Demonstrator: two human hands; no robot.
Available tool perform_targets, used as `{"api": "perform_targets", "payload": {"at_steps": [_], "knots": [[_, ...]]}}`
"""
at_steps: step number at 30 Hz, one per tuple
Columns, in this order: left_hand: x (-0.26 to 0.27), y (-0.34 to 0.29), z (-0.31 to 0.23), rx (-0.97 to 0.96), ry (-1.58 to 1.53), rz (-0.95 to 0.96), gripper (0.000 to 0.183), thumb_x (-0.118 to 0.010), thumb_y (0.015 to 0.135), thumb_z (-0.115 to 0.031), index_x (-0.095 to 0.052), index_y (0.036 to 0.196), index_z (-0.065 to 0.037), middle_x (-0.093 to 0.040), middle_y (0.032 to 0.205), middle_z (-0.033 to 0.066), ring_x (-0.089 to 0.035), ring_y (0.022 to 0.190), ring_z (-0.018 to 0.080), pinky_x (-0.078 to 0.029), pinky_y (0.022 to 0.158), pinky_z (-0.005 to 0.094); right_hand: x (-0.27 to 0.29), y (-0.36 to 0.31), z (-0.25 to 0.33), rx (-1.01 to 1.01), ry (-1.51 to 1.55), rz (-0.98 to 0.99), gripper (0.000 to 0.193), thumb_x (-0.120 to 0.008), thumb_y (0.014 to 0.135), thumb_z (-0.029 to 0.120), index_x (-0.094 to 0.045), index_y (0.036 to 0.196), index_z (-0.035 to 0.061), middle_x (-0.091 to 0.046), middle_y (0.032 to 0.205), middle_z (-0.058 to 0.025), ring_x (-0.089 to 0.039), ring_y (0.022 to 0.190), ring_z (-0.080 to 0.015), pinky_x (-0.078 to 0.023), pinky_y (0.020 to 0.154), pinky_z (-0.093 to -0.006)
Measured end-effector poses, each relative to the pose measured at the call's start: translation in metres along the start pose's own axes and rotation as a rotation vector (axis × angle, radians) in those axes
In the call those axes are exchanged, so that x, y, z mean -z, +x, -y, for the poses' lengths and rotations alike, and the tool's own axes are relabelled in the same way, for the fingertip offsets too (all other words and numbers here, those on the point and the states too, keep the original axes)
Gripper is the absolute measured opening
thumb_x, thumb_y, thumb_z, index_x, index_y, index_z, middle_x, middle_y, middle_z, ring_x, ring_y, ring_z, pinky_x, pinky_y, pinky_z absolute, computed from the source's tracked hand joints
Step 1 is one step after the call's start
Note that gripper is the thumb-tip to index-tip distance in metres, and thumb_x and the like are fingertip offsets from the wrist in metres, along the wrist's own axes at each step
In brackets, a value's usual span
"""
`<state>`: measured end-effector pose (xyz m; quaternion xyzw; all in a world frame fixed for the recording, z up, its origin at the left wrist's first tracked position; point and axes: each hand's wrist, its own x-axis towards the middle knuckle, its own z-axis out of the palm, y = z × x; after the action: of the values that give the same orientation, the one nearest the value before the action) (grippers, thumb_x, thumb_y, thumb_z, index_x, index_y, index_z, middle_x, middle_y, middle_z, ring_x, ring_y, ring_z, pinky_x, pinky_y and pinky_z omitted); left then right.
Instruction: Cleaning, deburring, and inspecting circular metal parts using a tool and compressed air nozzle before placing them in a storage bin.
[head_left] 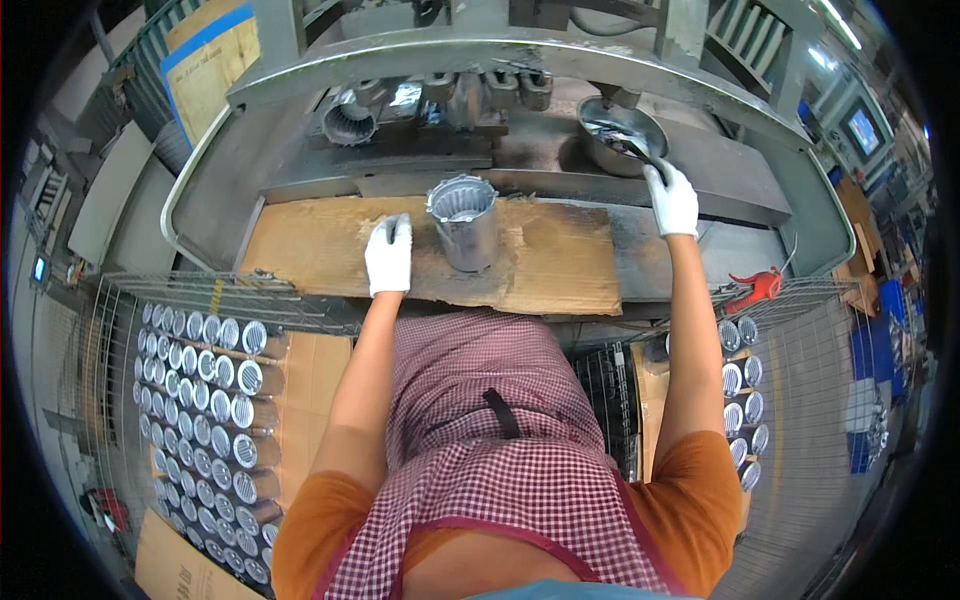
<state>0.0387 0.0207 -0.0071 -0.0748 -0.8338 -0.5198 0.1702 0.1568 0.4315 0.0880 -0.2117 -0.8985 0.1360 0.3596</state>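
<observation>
A ribbed silver metal cup (pixel 466 225), open at the top, stands upright on a stained cardboard sheet (pixel 560 262) in front of me. Just left of it, apart from its wall, is my left hand (pixel 389 254) in a white glove, fingers curled together with nothing visible in them. My right hand (pixel 674 200), also gloved in white, grips a dark thin-handled tool (pixel 640 152) at the rim of a metal bowl (pixel 607 158). The tool's far end goes into the bowl among shiny contents; its kind cannot be made out.
A second ribbed cup (pixel 349 122) lies tilted under the machine's crossbar (pixel 520 52). Wire carts flank me, with rows of metal cups (pixel 205 400) on the left and more cups (pixel 733 378) on the right. A red air gun (pixel 758 288) hangs at the right edge.
</observation>
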Motion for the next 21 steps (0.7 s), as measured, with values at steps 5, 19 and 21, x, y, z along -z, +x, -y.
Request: {"api": "perform_targets", "payload": {"at_steps": [5, 19, 21], "knots": [[-0.007, 0.001, 0.004, -0.014, 0.042, -0.005, 0.035, -0.057, 0.091, -0.03, -0.064, 0.101, 0.003, -0.066, 0.1, 0.0181, -0.062, 0.094, 0.031, -0.046, 0.085, 0.0368, -0.007, -0.033, 0.02, -0.02, 0.184, -0.154, 0.031, -0.061, 0.09, 0.029, -0.066, 0.113, 0.0098, -0.067, 0.101, -0.0155, -0.064, 0.093, -0.0318, -0.048, 0.084, -0.0388], [0.0, -0.002, -0.003, 0.017, -0.021, -0.016, 0.035, -0.058, 0.091, -0.03, -0.065, 0.101, 0.003, -0.066, 0.1, 0.0182, -0.063, 0.094, 0.0309, -0.047, 0.086, 0.0367, -0.023, 0.03, 0.192, 0.346, 0.489, -0.019, 0.033, -0.061, 0.085, 0.032, -0.068, 0.104, 0.0063, -0.067, 0.1, -0.0175, -0.064, 0.094, -0.0325, -0.049, 0.084, -0.0373], [-0.001, -0.002, 0.0, 0.007, -0.011, -0.019, 0.035, -0.058, 0.091, -0.03, -0.065, 0.101, 0.002, -0.066, 0.1, 0.0185, -0.063, 0.094, 0.0312, -0.047, 0.086, 0.0369, -0.037, 0.05, 0.204, 0.333, 0.369, 0.035, 0.041, -0.055, 0.086, 0.043, -0.068, 0.104, 0.0084, -0.067, 0.098, -0.019, -0.063, 0.093, -0.0374, -0.048, 0.083, -0.0425]]}}
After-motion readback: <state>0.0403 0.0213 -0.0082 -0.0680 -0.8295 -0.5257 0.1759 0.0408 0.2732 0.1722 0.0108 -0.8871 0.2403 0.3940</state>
